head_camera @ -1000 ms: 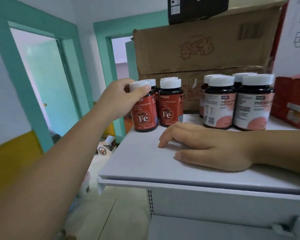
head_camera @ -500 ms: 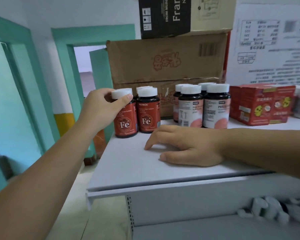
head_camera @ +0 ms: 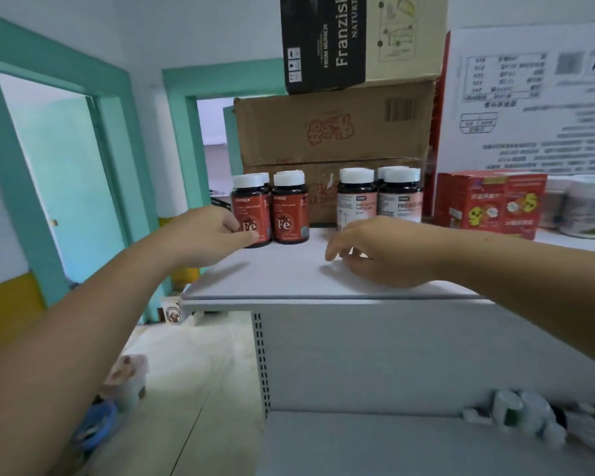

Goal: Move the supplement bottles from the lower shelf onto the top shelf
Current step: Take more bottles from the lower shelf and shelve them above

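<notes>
Two clusters of supplement bottles already stand at the back of the top shelf [head_camera: 282, 276]: the red-labelled Fe bottles [head_camera: 289, 209] on the left and the pink-labelled bottles [head_camera: 401, 197] to their right, with a gap between them. From my feed, the left hand [head_camera: 210, 235] sits low in front of the nearest Fe bottle, its fingers [head_camera: 232, 223] loosely bent and wrapped round nothing; whether they brush the label I cannot tell. The right hand [head_camera: 382, 254] hangs over the bare front of the shelf, fingers relaxed, drooping and empty. I judge the next job is fetching another: blurred white-capped bottles [head_camera: 516, 415] lie at the right end of the lower shelf [head_camera: 358, 441]. I would draw both hands straight back so no knuckle tips the standing rows, duck under the shelf's front lip, grip one bottle by its body, and stand it upright in the free front strip. The cardboard cartons [head_camera: 334, 128] just behind stop the rows going deeper, and the red boxes [head_camera: 488, 204] and white tubs [head_camera: 584, 207] crowd the right side.
</notes>
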A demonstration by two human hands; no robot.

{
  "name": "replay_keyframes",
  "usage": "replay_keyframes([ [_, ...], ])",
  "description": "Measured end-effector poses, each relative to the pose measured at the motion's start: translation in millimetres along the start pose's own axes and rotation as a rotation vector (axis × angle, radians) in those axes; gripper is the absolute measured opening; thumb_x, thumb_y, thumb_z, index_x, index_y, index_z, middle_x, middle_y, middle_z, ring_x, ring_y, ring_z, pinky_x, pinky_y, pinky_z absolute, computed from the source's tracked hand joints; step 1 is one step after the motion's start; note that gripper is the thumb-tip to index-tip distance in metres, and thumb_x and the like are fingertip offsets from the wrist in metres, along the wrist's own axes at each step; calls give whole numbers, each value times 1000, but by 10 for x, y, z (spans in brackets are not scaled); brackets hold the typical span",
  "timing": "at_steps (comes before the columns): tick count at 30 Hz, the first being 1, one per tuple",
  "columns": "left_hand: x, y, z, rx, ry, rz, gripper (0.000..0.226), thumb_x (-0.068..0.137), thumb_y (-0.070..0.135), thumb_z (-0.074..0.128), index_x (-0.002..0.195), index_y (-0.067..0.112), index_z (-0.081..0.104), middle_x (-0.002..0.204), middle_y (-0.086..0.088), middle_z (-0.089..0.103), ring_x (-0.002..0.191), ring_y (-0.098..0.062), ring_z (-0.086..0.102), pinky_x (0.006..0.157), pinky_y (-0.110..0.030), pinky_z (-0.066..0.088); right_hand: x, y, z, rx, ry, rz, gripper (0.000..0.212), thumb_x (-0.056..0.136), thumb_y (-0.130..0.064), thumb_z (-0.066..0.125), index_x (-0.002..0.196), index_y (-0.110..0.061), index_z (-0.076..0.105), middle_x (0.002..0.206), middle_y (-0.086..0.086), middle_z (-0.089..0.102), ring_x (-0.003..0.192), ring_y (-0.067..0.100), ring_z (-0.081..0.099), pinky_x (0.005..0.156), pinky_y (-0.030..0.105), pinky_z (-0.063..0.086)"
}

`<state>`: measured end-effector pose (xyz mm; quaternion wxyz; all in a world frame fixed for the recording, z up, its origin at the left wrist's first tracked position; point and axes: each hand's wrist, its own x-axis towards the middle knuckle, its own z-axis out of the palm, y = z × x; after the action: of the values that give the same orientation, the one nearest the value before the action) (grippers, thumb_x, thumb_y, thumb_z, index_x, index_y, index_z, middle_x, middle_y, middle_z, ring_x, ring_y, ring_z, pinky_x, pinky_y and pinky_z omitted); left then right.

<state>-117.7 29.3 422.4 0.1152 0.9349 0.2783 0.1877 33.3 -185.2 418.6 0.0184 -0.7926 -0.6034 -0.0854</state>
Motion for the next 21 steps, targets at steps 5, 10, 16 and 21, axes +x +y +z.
replay_keyframes([
  [5, -704, 618, -68, 261, -8, 122, 33, 93, 51, 56, 115, 28, 63, 104, 7, 66, 93, -15, 60, 84, -36, 51, -810, 375, -188, -53, -8, 74, 31, 96, -23, 44, 119, -36, 60, 109, -15, 59, 100, 12, 56, 85, 27, 45],
  [10, -1305, 1251, 164, 322, 0, 133, 34, 89, 58, 55, 106, 30, 62, 92, 11, 65, 83, -14, 62, 76, -35, 50, -1946, 829, -270, -110, 64, 151, 27, 93, -24, 48, 111, -38, 62, 97, -14, 56, 91, 15, 54, 84, 32, 47],
  [16, -1650, 1816, 1097, 217, -156, 182, 35, 86, 56, 60, 106, 28, 68, 88, 12, 66, 80, -15, 63, 71, -32, 47, -3211, 1388, 135, -71, -94, 231, 23, 96, -30, 49, 115, -39, 57, 103, -14, 54, 92, 13, 54, 79, 29, 42],
  [21, -1540, 2300, 2105, 176, -299, 234, 39, 93, 47, 60, 118, 18, 66, 99, 1, 68, 92, -23, 61, 75, -30, 42, -3726, 1880, 986, 7, -205, 359, 27, 95, -33, 51, 122, -29, 58, 113, -2, 55, 93, 17, 52, 81, 31, 44],
])
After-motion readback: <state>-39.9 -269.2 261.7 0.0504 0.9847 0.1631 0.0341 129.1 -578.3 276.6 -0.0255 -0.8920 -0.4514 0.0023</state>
